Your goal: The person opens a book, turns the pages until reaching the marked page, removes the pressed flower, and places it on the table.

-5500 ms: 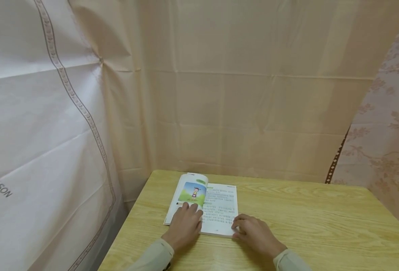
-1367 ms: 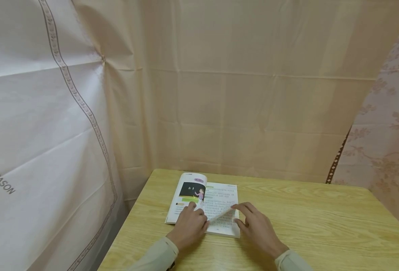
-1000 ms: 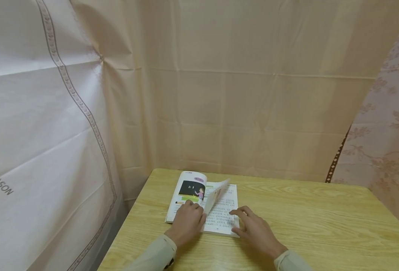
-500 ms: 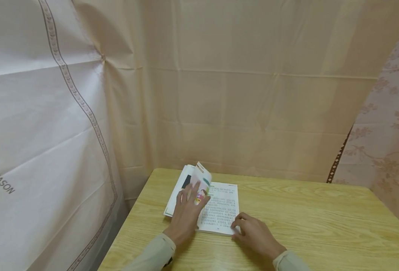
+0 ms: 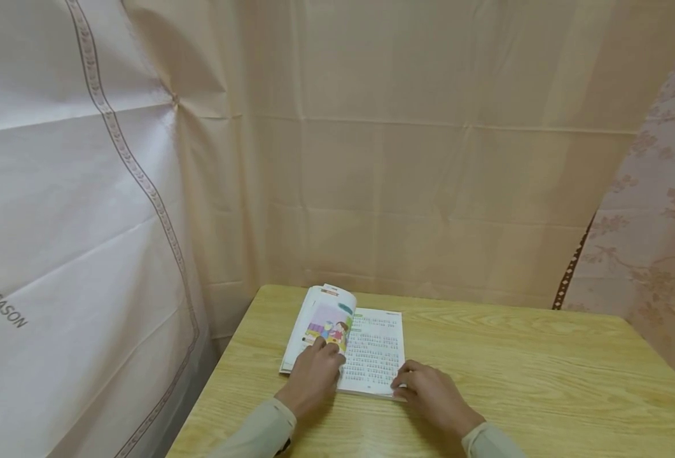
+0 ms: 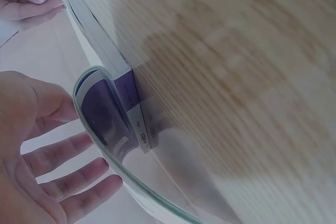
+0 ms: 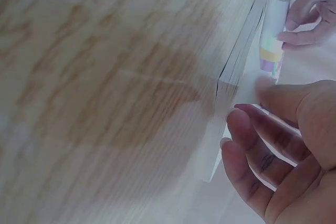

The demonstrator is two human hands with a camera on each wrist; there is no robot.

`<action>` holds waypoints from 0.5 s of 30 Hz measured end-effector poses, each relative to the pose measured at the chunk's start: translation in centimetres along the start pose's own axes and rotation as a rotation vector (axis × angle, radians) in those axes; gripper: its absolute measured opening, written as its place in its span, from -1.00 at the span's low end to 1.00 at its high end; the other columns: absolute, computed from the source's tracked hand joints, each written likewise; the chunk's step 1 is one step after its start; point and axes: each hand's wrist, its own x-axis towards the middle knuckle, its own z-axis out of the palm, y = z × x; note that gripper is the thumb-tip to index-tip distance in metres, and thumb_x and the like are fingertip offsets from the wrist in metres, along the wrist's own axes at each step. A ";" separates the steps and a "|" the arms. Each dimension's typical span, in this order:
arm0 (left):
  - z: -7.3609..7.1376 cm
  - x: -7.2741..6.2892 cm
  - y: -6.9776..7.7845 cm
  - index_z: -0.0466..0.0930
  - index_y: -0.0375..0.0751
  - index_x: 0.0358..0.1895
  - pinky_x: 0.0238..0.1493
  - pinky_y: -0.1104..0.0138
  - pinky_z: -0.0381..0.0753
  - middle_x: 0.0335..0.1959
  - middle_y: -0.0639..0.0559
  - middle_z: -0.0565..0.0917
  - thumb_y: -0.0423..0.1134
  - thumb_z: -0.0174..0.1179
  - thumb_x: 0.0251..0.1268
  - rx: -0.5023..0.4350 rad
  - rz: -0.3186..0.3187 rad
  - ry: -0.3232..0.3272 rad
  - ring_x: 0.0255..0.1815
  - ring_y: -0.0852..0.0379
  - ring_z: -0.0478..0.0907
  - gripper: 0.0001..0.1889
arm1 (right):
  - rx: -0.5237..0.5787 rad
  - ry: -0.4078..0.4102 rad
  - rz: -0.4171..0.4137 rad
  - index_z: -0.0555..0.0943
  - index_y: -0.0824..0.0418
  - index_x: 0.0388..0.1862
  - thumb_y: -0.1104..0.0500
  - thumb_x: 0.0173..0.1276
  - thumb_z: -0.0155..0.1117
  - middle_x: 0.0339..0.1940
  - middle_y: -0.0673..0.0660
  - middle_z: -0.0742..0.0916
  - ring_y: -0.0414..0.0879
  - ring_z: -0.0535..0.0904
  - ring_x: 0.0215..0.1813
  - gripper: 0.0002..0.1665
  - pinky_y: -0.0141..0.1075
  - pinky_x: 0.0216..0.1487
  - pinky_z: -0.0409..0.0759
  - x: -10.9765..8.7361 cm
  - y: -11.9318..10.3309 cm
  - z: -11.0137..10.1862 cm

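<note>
A book [image 5: 374,350] lies spread on the wooden table, a colourful picture on its curved left page and lines of text on the right one. My left hand [image 5: 313,376] rests on the lower part of the left page; in the left wrist view its extended fingers [image 6: 79,182] touch the page stack, which bows up from the table. At the lower right corner of the book, my right hand [image 5: 429,393] pinches the page corner between thumb and fingers. The right wrist view shows that thumb blurred over the page and the fingertips [image 7: 239,124] curled at the book's edge.
The light wooden table [image 5: 514,375] extends to the right of the book. A beige cloth [image 5: 417,191] hangs behind it, a white printed cloth [image 5: 85,254] on the left and a floral one [image 5: 652,254] on the right.
A page has turned from right to left, so a different picture now shows. My left hand has pressed it down and settled lower; my right hand has returned to the lower right corner.
</note>
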 end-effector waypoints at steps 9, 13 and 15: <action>0.2 -0.1 0.2 0.76 -0.05 -0.37 -0.39 0.34 0.51 -0.32 0.06 0.67 -0.32 0.42 0.12 -0.004 -0.001 -0.009 -0.28 0.09 0.47 -0.94 | -0.035 0.039 -0.010 0.80 0.12 -0.33 0.27 0.31 0.46 -0.29 -0.11 0.72 -0.24 0.68 -0.26 -0.94 -0.29 -0.29 0.67 -0.1 0.0 0.0; 0.2 -0.2 0.3 0.75 -0.05 -0.36 -0.36 0.33 0.54 -0.30 0.06 0.66 -0.32 0.41 0.11 0.017 0.018 -0.009 -0.24 0.08 0.50 -0.93 | -0.067 0.038 -0.005 0.81 0.11 -0.34 0.26 0.24 0.52 -0.30 -0.10 0.73 -0.20 0.70 -0.24 -0.94 -0.25 -0.27 0.68 -0.1 -0.1 0.0; 0.3 -0.2 0.4 0.74 -0.05 -0.38 -0.34 0.33 0.54 -0.31 0.08 0.65 -0.24 0.46 0.14 0.018 0.031 0.007 -0.24 0.09 0.50 -0.93 | -0.074 0.041 -0.001 0.81 0.10 -0.36 0.26 0.21 0.55 -0.31 -0.11 0.73 -0.21 0.70 -0.25 -0.93 -0.26 -0.27 0.68 -0.1 0.0 0.0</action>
